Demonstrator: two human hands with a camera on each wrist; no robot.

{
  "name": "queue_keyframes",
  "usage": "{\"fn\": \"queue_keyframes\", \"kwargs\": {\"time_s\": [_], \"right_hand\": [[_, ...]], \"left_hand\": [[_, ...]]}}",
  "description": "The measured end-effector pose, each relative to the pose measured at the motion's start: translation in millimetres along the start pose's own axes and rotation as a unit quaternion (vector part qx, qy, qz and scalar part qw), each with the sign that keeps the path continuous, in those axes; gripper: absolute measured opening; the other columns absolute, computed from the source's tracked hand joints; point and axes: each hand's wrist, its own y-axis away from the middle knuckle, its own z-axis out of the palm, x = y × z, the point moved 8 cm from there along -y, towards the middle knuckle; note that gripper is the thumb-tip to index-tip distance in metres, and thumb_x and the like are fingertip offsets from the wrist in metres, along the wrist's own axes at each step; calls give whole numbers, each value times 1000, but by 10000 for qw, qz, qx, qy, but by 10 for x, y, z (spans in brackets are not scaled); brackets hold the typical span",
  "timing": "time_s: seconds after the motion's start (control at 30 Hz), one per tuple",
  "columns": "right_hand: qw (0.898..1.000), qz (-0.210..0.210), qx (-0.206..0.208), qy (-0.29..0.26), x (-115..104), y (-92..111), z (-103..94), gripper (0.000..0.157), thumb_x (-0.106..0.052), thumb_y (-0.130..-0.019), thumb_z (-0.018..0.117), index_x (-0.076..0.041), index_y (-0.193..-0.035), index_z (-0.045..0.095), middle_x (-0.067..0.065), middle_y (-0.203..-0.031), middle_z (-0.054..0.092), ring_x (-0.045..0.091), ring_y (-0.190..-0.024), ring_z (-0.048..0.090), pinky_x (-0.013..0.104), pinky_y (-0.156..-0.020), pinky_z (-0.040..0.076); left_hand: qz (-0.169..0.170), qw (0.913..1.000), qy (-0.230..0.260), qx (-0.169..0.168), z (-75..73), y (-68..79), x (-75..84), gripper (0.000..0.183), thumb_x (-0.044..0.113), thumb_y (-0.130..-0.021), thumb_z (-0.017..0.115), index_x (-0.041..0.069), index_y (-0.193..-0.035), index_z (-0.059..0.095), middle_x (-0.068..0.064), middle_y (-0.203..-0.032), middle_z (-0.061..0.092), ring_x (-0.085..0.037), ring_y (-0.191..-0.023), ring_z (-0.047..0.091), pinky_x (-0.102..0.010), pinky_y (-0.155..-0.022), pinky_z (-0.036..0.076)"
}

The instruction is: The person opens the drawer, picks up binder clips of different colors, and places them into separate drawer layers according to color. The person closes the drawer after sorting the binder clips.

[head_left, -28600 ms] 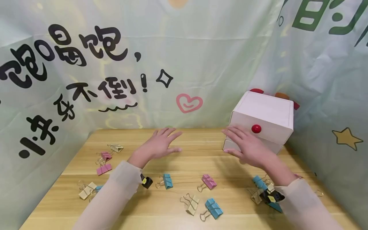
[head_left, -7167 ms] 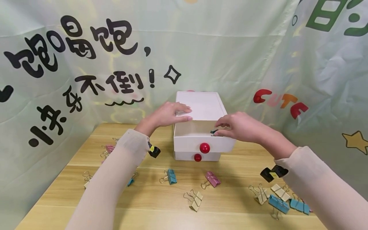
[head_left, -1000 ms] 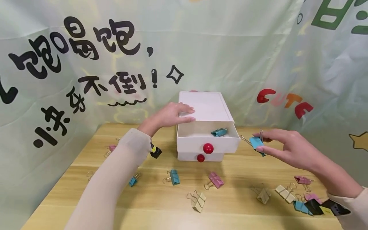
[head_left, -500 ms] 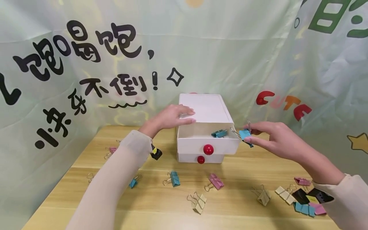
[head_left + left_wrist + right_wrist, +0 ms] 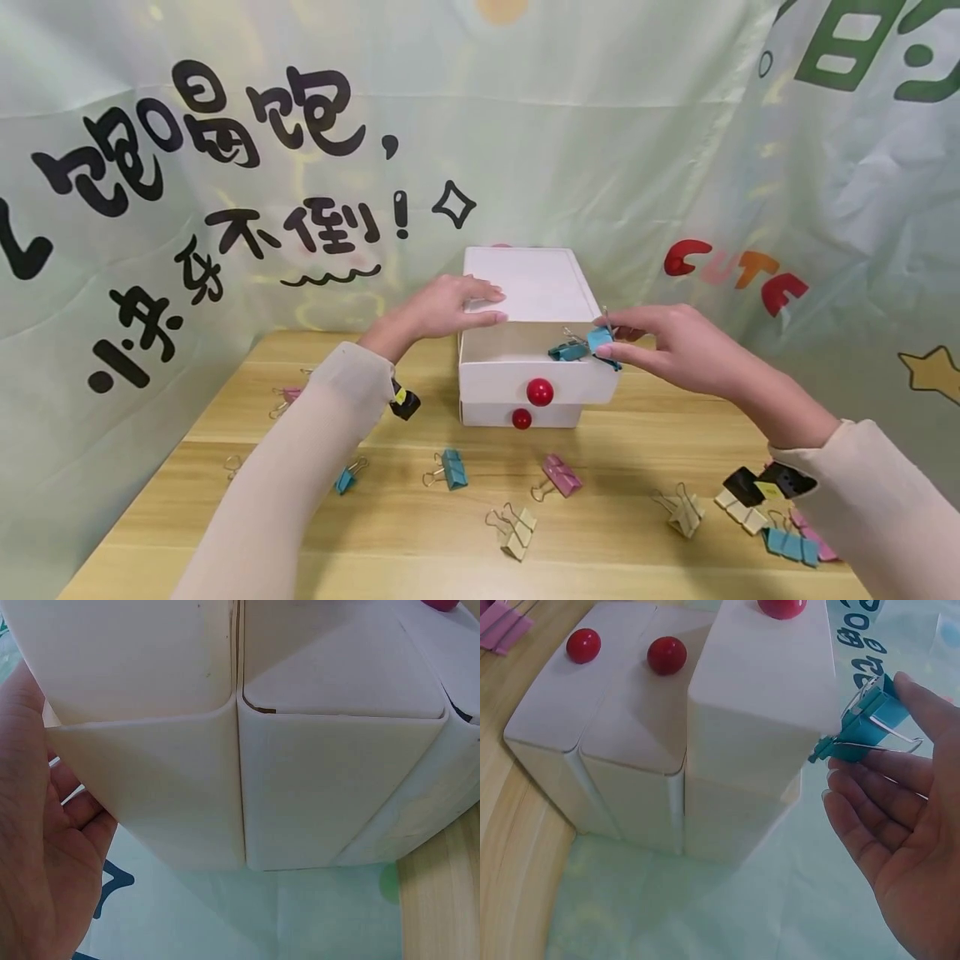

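Observation:
A white drawer box (image 5: 536, 279) with red knobs stands at the table's back, its top drawer (image 5: 491, 383) pulled out. My left hand (image 5: 438, 306) rests on the left edge of the box's top, fingers relaxed; in the left wrist view, that hand (image 5: 45, 855) lies along the box's edge. Between thumb and fingers my right hand (image 5: 678, 346) pinches a blue binder clip (image 5: 599, 340) over the right side of the open drawer. The right wrist view shows the pinched clip (image 5: 881, 712) beside the drawer's rim. Inside the drawer lies another blue binder clip (image 5: 566, 352).
On the wooden table (image 5: 600, 567) lie a blue clip (image 5: 454, 469), a pink clip (image 5: 562, 475) and a cream clip (image 5: 517, 533). Several more clips cluster at right, near a blue clip (image 5: 791, 546). A printed cloth (image 5: 570, 167) hangs behind.
Over the last second my right hand has carried the blue binder clip leftward, from beside the box to over the open drawer. My left hand has stayed on the box.

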Motion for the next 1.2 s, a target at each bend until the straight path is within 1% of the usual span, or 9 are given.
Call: {"fn": "queue_keyframes", "kwargs": {"time_s": [0.17, 0.33, 0.43, 0.53, 0.67, 0.83, 0.93, 1.07, 1.2], "right_hand": [[9998, 22, -178, -24, -46, -124, 100, 44, -44, -91, 67, -12, -122, 69, -8, -95, 70, 9, -88, 64, 35, -70, 53], [9994, 40, -344, -72, -80, -242, 169, 46, -46, -91, 66, -11, -121, 70, -9, -93, 71, 8, -85, 65, 36, -73, 54], [9981, 137, -548, -257, -84, -309, 208, 43, -48, -90, 66, -14, -116, 71, -10, -86, 69, 9, -78, 63, 36, -68, 53], [9951, 215, -810, -525, -83, -381, 259, 37, -50, -90, 65, -19, -110, 72, -9, -81, 67, 13, -74, 59, 34, -67, 50], [9916, 293, -1016, -745, -78, -478, 320, 34, -52, -91, 64, -23, -107, 73, -7, -85, 68, 15, -76, 58, 34, -71, 48], [9927, 370, -993, -585, -90, -551, 376, 35, -52, -88, 67, -23, -107, 74, -11, -89, 70, 12, -77, 60, 34, -72, 50], [9943, 284, -948, -403, -131, -573, 409, 30, -49, -89, 69, -23, -104, 73, -13, -87, 70, 9, -73, 61, 32, -68, 50], [9970, 18, -761, -106, -202, -592, 429, 27, -38, -90, 70, -17, -108, 75, -8, -92, 72, 8, -71, 62, 32, -65, 52], [9984, -85, -557, 21, -235, -582, 418, 31, -30, -91, 71, -10, -115, 74, -1, -100, 74, 11, -83, 68, 36, -73, 56]], "left_hand": [[12, 10000, -14, 6, 7, 6, -8, 56, 58, -93, 56, 20, -134, 62, 2, -143, 52, -20, -135, 44, -41, -112, 32], [38, 10000, 1, 69, 1, 8, -8, 55, 57, -93, 56, 20, -133, 63, 1, -143, 52, -21, -135, 43, -42, -113, 31], [23, 9999, 19, 115, 0, 8, -16, 55, 57, -92, 57, 21, -132, 63, 2, -143, 53, -22, -135, 43, -42, -113, 31], [17, 9999, 43, 120, 8, 6, -24, 55, 58, -92, 57, 21, -132, 63, 2, -142, 53, -21, -135, 44, -41, -113, 31], [19, 9999, 28, 118, 17, 6, -33, 55, 58, -92, 57, 21, -133, 63, 2, -142, 53, -21, -135, 44, -41, -112, 32], [24, 9999, 42, 113, 21, 7, -26, 55, 58, -92, 57, 21, -133, 63, 2, -143, 53, -21, -135, 44, -42, -112, 32], [32, 9999, 73, 117, 19, 5, -26, 55, 58, -92, 57, 21, -133, 63, 2, -142, 53, -21, -135, 44, -42, -112, 32], [7, 9999, 93, 143, 11, 6, -39, 55, 57, -92, 57, 21, -133, 63, 2, -142, 54, -22, -135, 43, -43, -113, 31], [-43, 9999, 79, 131, 11, 10, -51, 54, 57, -92, 57, 21, -133, 63, 2, -142, 54, -23, -136, 42, -44, -113, 30]]}}
